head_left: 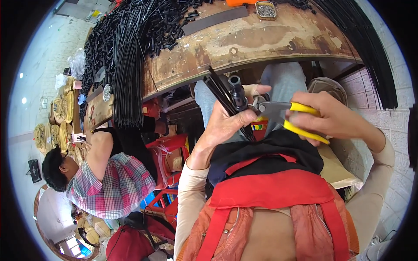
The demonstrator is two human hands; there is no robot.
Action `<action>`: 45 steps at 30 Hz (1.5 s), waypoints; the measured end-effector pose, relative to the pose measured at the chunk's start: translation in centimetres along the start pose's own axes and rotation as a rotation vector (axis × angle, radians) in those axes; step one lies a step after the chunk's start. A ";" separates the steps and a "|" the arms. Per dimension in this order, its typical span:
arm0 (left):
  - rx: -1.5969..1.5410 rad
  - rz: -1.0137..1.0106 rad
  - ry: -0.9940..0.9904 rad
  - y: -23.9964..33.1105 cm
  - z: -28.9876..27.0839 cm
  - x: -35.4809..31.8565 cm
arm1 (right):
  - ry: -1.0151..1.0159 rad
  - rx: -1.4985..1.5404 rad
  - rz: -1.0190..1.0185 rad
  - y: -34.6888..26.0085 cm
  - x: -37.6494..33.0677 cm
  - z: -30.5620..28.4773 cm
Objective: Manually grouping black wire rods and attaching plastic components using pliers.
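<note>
The left hand [221,125] curls its fingers snugly around thin, straight black sticks [223,94] and a smooth, shiny, hollow black tube [237,93], just off the edge of the rough, worn wooden table [252,42]. To its right, a hard metal tool [278,108] has its tip by the tube's bottom, with its yellow loops spread and the right hand [326,114] wrapped around them. This looks like the snipping or pinching step, so the next move probably needs a still tube and a squeeze.
</note>
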State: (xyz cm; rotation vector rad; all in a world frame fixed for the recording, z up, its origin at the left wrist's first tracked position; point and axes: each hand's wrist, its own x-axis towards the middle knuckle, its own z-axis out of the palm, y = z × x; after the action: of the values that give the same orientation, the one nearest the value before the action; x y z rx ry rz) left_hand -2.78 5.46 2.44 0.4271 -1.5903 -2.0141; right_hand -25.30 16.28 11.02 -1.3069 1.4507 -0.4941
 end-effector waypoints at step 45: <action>0.017 0.022 0.160 -1.3 -1.7 2.2 | 0.610 -0.425 -0.756 6.6 8.3 -2.3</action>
State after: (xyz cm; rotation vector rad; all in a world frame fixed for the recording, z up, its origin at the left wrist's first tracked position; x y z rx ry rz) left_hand -3.89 3.07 0.90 0.5599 -1.5091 -1.9007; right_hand -28.80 10.17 2.76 -2.1920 1.5538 -1.2064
